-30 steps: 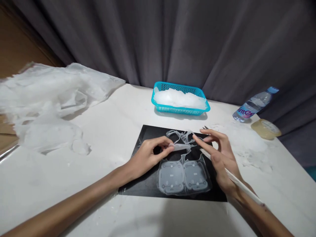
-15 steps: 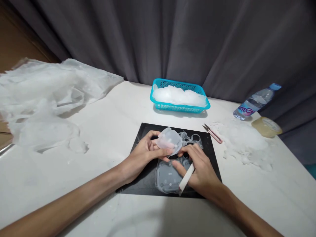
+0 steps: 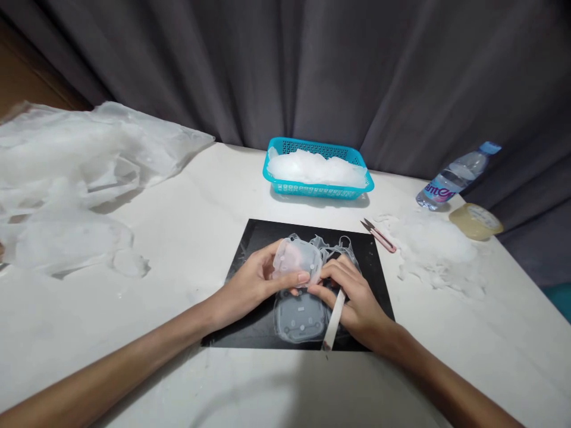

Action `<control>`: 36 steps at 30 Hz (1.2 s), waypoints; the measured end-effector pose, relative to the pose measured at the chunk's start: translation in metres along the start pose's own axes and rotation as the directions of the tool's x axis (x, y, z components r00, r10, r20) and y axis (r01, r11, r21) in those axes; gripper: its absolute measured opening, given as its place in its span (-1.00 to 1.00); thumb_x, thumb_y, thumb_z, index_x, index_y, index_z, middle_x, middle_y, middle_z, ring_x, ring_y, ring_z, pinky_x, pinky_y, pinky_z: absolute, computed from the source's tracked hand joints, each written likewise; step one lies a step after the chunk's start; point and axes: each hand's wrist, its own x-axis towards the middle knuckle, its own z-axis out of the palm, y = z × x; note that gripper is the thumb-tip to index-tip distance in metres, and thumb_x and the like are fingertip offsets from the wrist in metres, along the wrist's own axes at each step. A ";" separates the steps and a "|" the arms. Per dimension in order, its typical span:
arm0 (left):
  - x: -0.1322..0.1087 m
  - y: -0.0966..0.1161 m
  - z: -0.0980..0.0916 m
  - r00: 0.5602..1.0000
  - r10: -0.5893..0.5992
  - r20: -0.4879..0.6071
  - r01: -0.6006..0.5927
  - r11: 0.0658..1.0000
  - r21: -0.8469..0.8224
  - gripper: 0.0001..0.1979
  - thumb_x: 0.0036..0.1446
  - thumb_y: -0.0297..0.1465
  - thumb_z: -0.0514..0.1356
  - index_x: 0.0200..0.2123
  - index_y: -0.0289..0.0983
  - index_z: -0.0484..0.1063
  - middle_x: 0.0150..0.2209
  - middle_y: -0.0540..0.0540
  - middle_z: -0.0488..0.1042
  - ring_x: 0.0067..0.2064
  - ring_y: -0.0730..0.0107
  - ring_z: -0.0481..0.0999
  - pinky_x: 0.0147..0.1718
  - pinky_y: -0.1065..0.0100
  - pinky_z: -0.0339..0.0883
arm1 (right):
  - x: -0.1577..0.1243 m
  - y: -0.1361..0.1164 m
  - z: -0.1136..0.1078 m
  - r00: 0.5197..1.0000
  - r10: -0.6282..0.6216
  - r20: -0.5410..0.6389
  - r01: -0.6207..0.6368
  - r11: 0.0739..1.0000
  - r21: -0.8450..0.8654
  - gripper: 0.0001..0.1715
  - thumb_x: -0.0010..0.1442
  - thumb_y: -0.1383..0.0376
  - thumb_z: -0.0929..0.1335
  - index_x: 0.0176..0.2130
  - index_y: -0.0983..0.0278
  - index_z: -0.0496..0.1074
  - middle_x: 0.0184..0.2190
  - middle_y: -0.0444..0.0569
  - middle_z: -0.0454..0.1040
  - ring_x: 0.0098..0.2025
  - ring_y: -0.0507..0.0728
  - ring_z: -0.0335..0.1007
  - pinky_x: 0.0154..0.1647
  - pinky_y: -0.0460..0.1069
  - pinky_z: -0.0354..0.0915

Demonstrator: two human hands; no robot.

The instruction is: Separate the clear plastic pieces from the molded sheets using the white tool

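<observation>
In the head view, with the clock face centred on the black mat [image 3: 261, 235], the left hand [image 3: 256, 276] grasps a translucent rounded-square moulded piece [image 3: 297, 261] between thumb and fingers. This piece is lifted over the middle of the mat, its flat face turned to the camera. From four o'clock, the right hand [image 3: 357, 297] brings its thumb and forefinger to the piece's lower right edge; whether they pinch it or only touch it, I cannot tell. The same hand also holds a white flat stick [image 3: 334, 324], whose dark-marked end points towards six o'clock.

On the mat, at six o'clock from the held piece, lies a second moulded piece [image 3: 298, 318], and at one o'clock thin translucent scraps [image 3: 330, 249]. At two o'clock the thread snips [image 3: 379, 236] lie partly over the mat's edge, their tips on the white counter [image 3: 214, 202]. A turquoise basket [image 3: 319, 189] with white pieces stands at twelve.

The step in hand seems to be fingerwork on the piece's edge. In my judgement, the next move calls for a firm left grip and a light, exact right pinch.
</observation>
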 end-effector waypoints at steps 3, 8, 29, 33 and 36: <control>-0.001 0.003 -0.002 1.000 -0.013 0.025 0.012 1.000 0.029 -0.72 0.20 -0.25 0.38 -0.25 -0.27 0.38 -0.35 0.06 0.43 -0.37 0.47 0.41 -0.34 0.42 0.37 | -0.002 0.002 -0.004 0.998 -0.036 0.055 0.037 0.999 -0.026 -0.90 0.45 0.33 0.31 -0.17 0.20 0.42 -0.27 -0.06 0.50 -0.20 0.14 0.29 -0.14 0.04 0.28; -0.002 0.001 -0.003 1.000 -0.030 -0.003 0.030 0.994 0.102 -0.68 0.20 -0.22 0.38 -0.28 -0.24 0.31 -0.42 0.12 0.34 -0.44 0.52 0.33 -0.44 0.47 0.27 | -0.003 -0.002 -0.005 0.996 -0.046 0.073 0.056 0.988 -0.143 -0.85 0.47 0.34 0.27 -0.17 0.22 0.42 -0.29 -0.04 0.49 -0.22 0.15 0.28 -0.16 0.06 0.28; -0.002 0.006 -0.013 0.995 -0.047 0.085 0.021 0.957 0.289 -0.65 0.36 -0.08 0.17 -0.30 -0.25 0.43 -0.42 0.03 0.43 -0.40 0.41 0.44 -0.38 0.43 0.35 | 0.009 0.004 -0.019 0.990 0.013 0.141 -0.007 0.999 -0.038 -0.56 0.44 0.27 0.30 0.27 0.07 0.33 0.13 -0.02 0.49 0.05 0.22 0.29 0.10 0.18 0.33; -0.003 0.004 -0.010 1.000 0.005 0.006 -0.006 0.910 0.413 -0.63 0.32 -0.09 0.20 -0.38 -0.27 0.41 -0.45 0.05 0.35 -0.41 0.44 0.34 -0.45 0.47 0.22 | 0.008 0.006 -0.011 0.994 -0.013 0.104 0.018 0.999 -0.048 -0.78 0.45 0.28 0.31 0.04 0.11 0.50 -0.14 -0.06 0.60 -0.10 0.20 0.30 -0.02 0.14 0.35; -0.003 0.005 -0.007 1.000 0.010 -0.025 0.002 0.901 0.433 -0.67 0.30 -0.10 0.22 -0.32 -0.26 0.43 -0.50 0.08 0.32 -0.46 0.47 0.27 -0.51 0.48 0.12 | 0.006 0.008 -0.010 0.997 -0.026 0.077 0.031 0.997 -0.066 -0.85 0.44 0.28 0.34 -0.04 0.14 0.51 -0.17 -0.05 0.59 -0.11 0.19 0.30 -0.04 0.14 0.34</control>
